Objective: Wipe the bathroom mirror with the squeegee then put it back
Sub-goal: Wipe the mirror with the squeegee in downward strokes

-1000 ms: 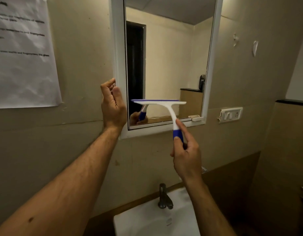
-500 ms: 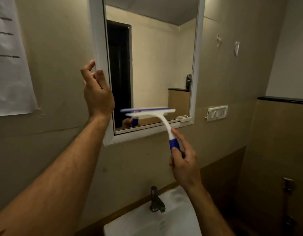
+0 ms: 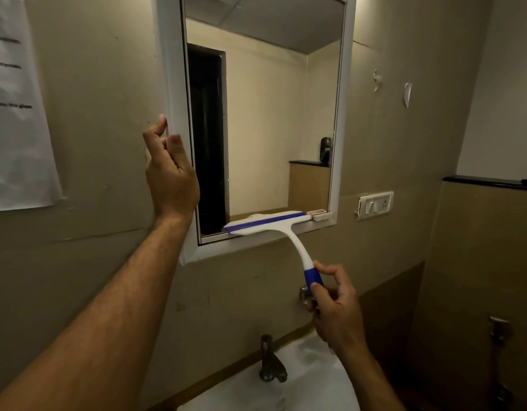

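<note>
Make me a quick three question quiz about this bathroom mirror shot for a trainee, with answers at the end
1. True or false: the squeegee blade lies at the bottom edge of the mirror.
2. Which hand grips the blue handle: A left, B right?
3. Fill in: the left hand rests at the mirror's ____ frame edge.

Key: 1 true. 2 B, the right hand. 3 left.

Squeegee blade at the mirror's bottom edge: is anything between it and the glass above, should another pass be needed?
Nothing visible. The squeegee lies along the mirror frame's bottom ledge, right hand on its blue grip; the left hand sits on the left frame, off the glass.
</note>
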`<state>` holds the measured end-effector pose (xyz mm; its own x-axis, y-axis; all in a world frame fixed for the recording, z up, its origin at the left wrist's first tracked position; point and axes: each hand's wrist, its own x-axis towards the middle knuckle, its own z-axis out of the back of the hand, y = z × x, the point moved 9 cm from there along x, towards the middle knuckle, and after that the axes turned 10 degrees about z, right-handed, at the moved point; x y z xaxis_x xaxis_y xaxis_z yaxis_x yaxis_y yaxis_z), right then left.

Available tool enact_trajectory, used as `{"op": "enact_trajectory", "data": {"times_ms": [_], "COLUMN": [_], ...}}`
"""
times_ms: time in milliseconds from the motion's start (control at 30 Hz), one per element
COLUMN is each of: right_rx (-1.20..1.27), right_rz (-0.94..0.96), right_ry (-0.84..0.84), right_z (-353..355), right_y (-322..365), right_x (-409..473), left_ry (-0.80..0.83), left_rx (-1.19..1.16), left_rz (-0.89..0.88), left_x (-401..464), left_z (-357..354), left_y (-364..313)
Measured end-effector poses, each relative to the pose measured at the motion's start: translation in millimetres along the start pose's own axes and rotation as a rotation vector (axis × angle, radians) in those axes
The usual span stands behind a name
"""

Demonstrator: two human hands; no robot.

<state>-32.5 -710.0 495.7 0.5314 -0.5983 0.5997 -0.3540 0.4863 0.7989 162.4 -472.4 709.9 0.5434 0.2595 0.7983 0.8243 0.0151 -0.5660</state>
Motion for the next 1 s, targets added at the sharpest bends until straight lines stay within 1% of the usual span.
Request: {"op": "enact_trajectory", "data": {"times_ms": [167, 267, 400, 533, 700, 833, 900, 1000], "right_rx": [0.075, 0.094, 0.051, 0.013, -0.013, 0.008, 0.034, 0.053], "right_rz": [0.04, 0.052, 0.018, -0.047, 0.115, 0.144, 0.125, 0.043], "right_ry": [-0.08, -0.126, -0.153, -0.139, -0.135, -0.154, -0.167, -0.211], "right_z": [4.7, 5.9, 12.6, 28.9, 33.0, 29.6, 30.5, 40.1], "right_y": [29.4, 35.9, 10.3, -16.9, 17.8, 40.5, 32.8, -4.0], "right_x": [36.7, 49.6, 29.1, 11.0, 34.2, 65.4, 67.6, 45.1], "left_ry": [-0.006, 0.005, 0.0, 0.002, -0.006, -0.001, -0.001, -0.014], "left_rx": [0.001, -0.002, -0.007, -0.006, -0.001, 0.003, 0.006, 0.009], "left_rz": [0.008, 0.013, 0.016, 0.022, 0.019, 0.011, 0.007, 0.014], "left_x": [-0.5, -0.5, -1.0, -1.0, -0.5, -0.6, -1.4, -2.0], "left_z": [1.3, 0.9, 1.6, 0.5, 0.6, 1.0, 1.5, 2.8], "left_y": [1.7, 2.3, 3.0, 4.6, 6.3, 5.9, 4.4, 3.3]}}
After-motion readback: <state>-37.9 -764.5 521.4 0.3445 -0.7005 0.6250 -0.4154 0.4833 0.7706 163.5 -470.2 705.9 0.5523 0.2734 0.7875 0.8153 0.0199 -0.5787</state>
